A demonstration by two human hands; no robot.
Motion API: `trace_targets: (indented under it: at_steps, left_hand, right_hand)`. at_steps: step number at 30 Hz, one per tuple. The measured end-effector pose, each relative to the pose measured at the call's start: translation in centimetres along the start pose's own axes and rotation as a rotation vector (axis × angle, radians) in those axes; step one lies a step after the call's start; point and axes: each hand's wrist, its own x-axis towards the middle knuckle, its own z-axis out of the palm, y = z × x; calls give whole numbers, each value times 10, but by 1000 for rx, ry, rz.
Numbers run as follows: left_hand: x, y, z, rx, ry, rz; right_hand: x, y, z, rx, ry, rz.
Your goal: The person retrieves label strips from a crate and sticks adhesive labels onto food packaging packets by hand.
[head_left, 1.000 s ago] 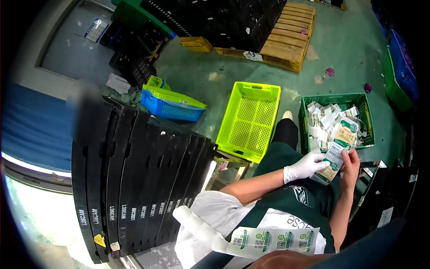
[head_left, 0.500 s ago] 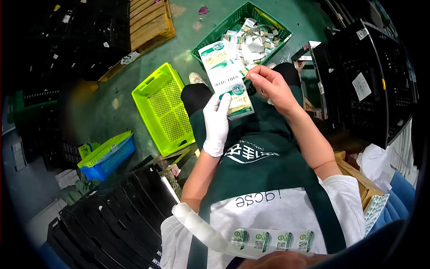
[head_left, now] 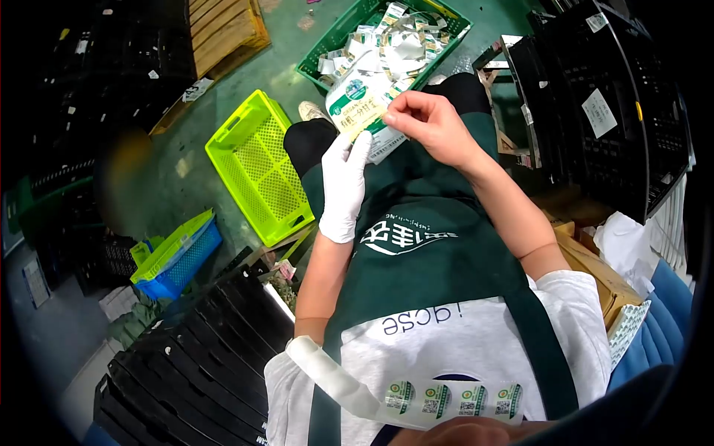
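Observation:
My left hand (head_left: 344, 182), in a white glove, pinches the lower left edge of a printed label strip (head_left: 354, 111) with green and cream panels. My bare right hand (head_left: 431, 126) has thumb and forefinger pressed together at the strip's right edge. The strip hangs over my lap, in front of a dark green crate (head_left: 309, 68) heaped with loose labels and white strips (head_left: 405, 50). Across my chest lies a strip of round green stickers with square codes (head_left: 454, 400), joined to a curled white backing (head_left: 331, 375).
A lime green crate (head_left: 216, 149) stands at left of my knee. Beyond it are a blue crate (head_left: 178, 262) and a wooden pallet (head_left: 227, 33). Black crates (head_left: 201, 364) are stacked at lower left, others (head_left: 595, 82) at right. A cardboard box (head_left: 595, 275) sits beside my right arm.
The view has turned, bringing the crates at right into sight. The label strip has shifted in my hands, with another panel now near my fingers. My right hand has moved back to the strip's edge.

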Motion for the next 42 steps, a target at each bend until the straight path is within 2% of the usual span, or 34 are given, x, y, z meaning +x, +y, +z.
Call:
trace_targets:
  at_steps: [3, 10, 20, 23, 25, 27, 28, 29, 30, 31, 34, 36, 37, 40, 42]
  left_hand:
    - [0, -4, -1, 13, 48, -11]
    - [5, -8, -1, 90, 136, 50]
    - [1, -3, 3, 114, 141, 99]
    - [2, -3, 4, 43, 145, 114]
    - [3, -3, 2, 44, 145, 135]
    - [-1, -5, -3, 375, 89, 255]
    - [3, -5, -7, 695, 41, 438]
    - [-1, 4, -5, 566, 43, 377]
    - [1, 0, -5, 327, 49, 223]
    - [6, -16, -7, -23, -10, 234]
    - [7, -2, -7, -29, -159, 129]
    - [3, 0, -15, 111, -183, 105]
    - [-2, 1, -13, 85, -175, 135]
    - [-7, -1, -14, 199, -172, 45]
    - [-7, -4, -11, 136, -167, 83]
  right_hand:
    - [2, 2, 0, 44, 93, -80]
    - [-6, -13, 3, -263, 42, -114]
    - [1, -10, 15, -450, 115, -250]
    - [5, -8, 16, -491, 248, -344]
    - [2, 1, 7, -334, 113, -137]
    - [-1, -3, -3, -273, -51, 12]
    - [-1, 1, -2, -282, -18, -12]
    - [0, 8, -5, -280, -16, -5]
    - [3, 2, 0, -145, -42, -16]
    - [7, 0, -1, -126, -48, 41]
    - [18, 7, -3, -66, 20, 17]
    - [25, 5, 0, -16, 48, 16]
    - [27, 4, 1, 12, 72, 19]
    - [29, 2, -3, 45, 90, 7]
    - [29, 3, -7, 46, 79, 0]
